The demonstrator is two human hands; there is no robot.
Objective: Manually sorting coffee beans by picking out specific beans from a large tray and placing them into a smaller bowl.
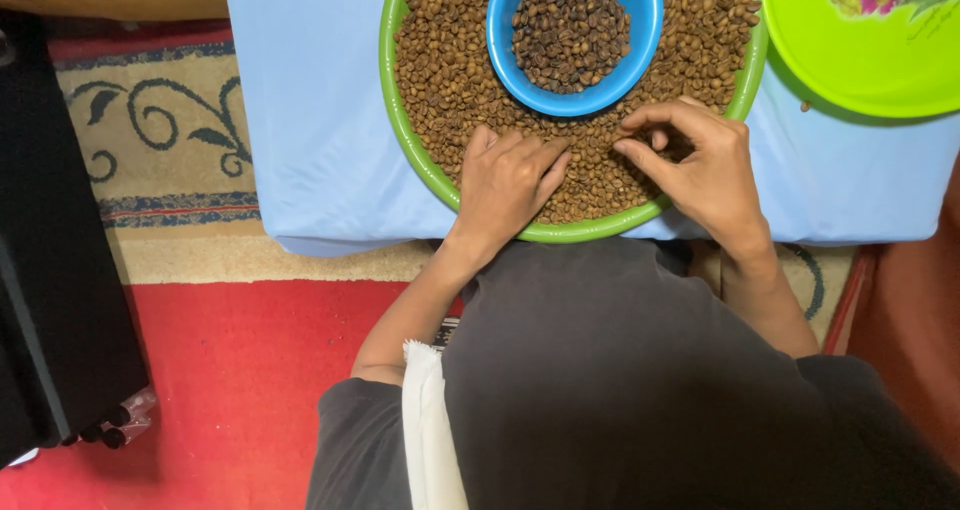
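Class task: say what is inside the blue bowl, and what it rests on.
The blue bowl holds darker brown beans, heaped near its rim. It sits on the lighter beans in the green tray. The bowl's bottom and whatever lies under it are covered.

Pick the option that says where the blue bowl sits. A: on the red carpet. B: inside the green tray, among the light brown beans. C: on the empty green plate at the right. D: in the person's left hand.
B: the blue bowl, holding darker beans, stands inside the green tray with the light brown beans around it; both hands rest lower in the tray.
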